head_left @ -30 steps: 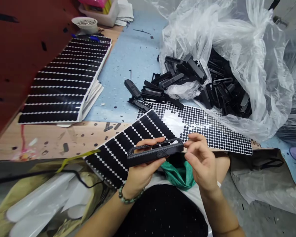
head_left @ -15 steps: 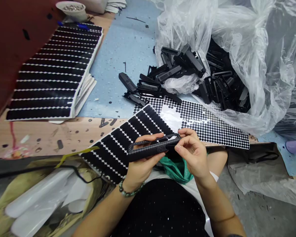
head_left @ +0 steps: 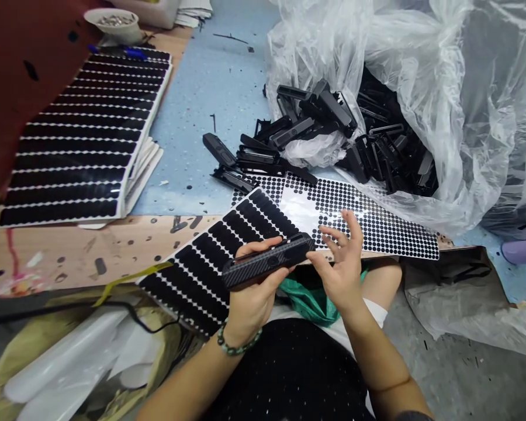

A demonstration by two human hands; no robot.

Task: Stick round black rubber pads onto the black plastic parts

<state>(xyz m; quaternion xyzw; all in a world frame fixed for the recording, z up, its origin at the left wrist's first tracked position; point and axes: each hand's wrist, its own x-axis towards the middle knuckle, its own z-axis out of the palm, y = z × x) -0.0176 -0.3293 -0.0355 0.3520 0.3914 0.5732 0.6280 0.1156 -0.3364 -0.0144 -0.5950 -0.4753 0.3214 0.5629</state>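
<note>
A long black plastic housing with a carbon-fibre pattern (head_left: 267,262) is gripped in my left hand (head_left: 255,298), fingers behind it and thumb along its lower edge. My right hand (head_left: 342,266) is beside the housing's right end with its fingers spread; whether the thumb touches the housing I cannot tell. Under the hands, a sheet of black scalloped sticker strips (head_left: 201,257) lies slanted over the table edge. Behind my right hand lies a white sheet of small black dots (head_left: 377,228), with a bare patch at its left part.
Similar black plastic parts (head_left: 289,131) are heaped by and inside a clear plastic bag (head_left: 447,117). At left lies a stack of black sticker sheets (head_left: 79,134), with a blue pen and a white bowl (head_left: 118,26) of small metal pieces behind. A yellowish sack (head_left: 158,356) holds white rolls below.
My right hand has opened and its fingers have come off the housing's end. The housing has turned in my left hand, showing more of its patterned face. The view has shifted slightly.
</note>
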